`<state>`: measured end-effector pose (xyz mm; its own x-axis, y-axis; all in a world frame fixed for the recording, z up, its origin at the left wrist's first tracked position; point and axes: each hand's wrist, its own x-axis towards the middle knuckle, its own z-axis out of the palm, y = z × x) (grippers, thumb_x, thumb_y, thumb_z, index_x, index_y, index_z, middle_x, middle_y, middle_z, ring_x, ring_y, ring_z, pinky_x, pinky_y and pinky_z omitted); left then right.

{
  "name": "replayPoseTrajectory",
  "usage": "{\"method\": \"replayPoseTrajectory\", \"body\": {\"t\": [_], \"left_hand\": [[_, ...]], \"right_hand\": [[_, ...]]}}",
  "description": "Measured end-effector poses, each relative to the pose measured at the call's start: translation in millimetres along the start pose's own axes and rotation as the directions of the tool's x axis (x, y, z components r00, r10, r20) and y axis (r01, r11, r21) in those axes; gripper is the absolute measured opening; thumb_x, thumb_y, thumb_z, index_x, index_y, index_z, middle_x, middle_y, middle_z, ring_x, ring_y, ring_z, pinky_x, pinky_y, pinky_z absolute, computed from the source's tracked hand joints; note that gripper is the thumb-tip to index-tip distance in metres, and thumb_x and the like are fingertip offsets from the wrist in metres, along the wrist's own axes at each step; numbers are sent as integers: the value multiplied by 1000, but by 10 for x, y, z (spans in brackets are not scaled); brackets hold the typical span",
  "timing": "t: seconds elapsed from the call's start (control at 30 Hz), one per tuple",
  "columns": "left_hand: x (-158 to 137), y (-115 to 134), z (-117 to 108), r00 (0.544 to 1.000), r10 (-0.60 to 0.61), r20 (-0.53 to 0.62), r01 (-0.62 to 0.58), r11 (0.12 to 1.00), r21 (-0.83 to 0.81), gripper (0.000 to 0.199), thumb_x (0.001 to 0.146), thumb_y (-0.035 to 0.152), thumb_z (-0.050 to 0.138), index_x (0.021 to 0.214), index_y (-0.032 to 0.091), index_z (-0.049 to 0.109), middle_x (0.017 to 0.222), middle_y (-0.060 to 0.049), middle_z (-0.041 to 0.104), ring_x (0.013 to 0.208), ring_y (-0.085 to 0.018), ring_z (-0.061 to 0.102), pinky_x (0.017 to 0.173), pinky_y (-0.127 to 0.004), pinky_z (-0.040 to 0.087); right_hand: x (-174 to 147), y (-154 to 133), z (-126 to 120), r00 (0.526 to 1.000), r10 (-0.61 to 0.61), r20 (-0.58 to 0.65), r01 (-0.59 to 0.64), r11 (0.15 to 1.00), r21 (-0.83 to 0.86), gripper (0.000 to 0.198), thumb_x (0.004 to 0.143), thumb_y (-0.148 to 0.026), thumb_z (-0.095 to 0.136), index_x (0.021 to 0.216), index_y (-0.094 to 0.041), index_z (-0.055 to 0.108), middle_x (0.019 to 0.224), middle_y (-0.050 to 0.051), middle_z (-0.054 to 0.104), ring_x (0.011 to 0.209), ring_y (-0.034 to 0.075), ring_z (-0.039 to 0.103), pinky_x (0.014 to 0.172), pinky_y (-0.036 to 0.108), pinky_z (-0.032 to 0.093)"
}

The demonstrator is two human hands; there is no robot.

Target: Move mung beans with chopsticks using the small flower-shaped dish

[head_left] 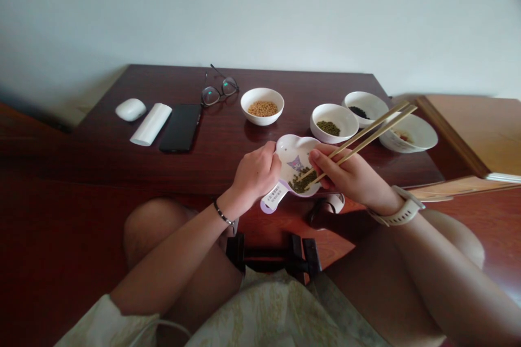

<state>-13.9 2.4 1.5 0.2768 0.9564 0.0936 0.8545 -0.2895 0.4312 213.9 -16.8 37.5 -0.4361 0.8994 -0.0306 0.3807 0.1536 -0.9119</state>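
I see the left hand (257, 172) gripping a dish (288, 147), the right hand (355, 179) pinching chopsticks (376, 135); I'd keep the dish level, tips low among green beans (300, 185).

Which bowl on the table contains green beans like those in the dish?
The second bowl from the left: only its beans look green; the others hold tan beans, black grains or reddish bits.
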Motion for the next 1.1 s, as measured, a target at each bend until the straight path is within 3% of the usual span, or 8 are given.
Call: {"method": "replayPoseTrajectory", "body": {"t": [0.13,0.37,0.63,0.77,0.97,1.1], "left_hand": [[28,21,-42,1000,-11,11,11,1000,10,31,108,28,33,109,17,63,104,-12,79,91,-24,76,77,-34,50],[75,-17,-61,1000,-16,-8,16,1000,-19,29,108,27,35,107,17,62,103,-11,79,90,-23,75,76,-34,49],[84,-72,-33,999,6,-47,-9,998,-65,31,109,28,34,114,18,62,106,-10,78,94,-22,74,79,-34,49],[85,-88,-18,999,3,-48,-7,997,-73,31,109,28,34,115,17,62,104,-9,77,93,-22,74,78,-35,49],[73,-84,-18,999,-6,-42,4,998,-68,30,109,29,33,112,18,61,100,-9,76,89,-21,72,76,-34,48],[67,-83,-26,999,-3,-37,1,998,-68,30,109,29,33,111,18,61,100,-9,76,90,-20,71,77,-34,49]], "right_hand": [[52,-3,14,1000,-9,-20,7,995,-99,49,112,-60,45,82,-21,48,67,-1,53,59,10,48,53,24,36],[137,-14,10,996,-22,-85,16,997,-76,51,111,-61,46,79,-22,50,62,-1,54,56,11,49,53,26,37],[165,-20,-206,979,1,-204,-3,1000,-12,48,109,-63,50,85,-22,55,61,-2,52,52,10,49,47,26,34],[173,16,-297,981,-3,-196,-3,999,-33,46,107,-60,58,83,-21,58,60,-2,53,50,9,46,46,25,33],[210,13,-364,987,51,-152,-37,995,96,49,102,-66,63,86,-20,69,73,5,68,62,14,64,55,26,51],[220,2,-403,981,61,-187,-49,996,73,54,103,-69,59,82,-19,67,67,3,64,59,11,60,54,23,49]]}}
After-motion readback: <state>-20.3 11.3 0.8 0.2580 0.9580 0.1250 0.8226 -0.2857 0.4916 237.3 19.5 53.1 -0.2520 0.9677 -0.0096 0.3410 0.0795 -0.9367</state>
